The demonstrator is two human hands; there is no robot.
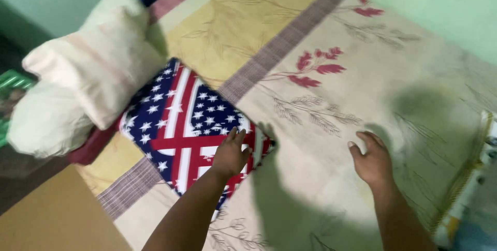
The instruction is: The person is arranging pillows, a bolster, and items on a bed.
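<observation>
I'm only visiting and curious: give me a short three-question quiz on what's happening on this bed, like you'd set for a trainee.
1. True or false: the left hand rests flat on the star-and-stripe cushion.
2. Where is the right hand?
A. gripping the cushion
B. open, above the floral bedsheet, holding nothing
C. on the cream pillows
3. Fill in: the stacked cream pillows lie to the ______ of the cushion in the picture.

Key:
1. True. The palm is down near the cushion's near corner.
2. B. The fingers are spread, apart from the cushion.
3. Left. The top pillow overlaps the cushion's edge.
</observation>
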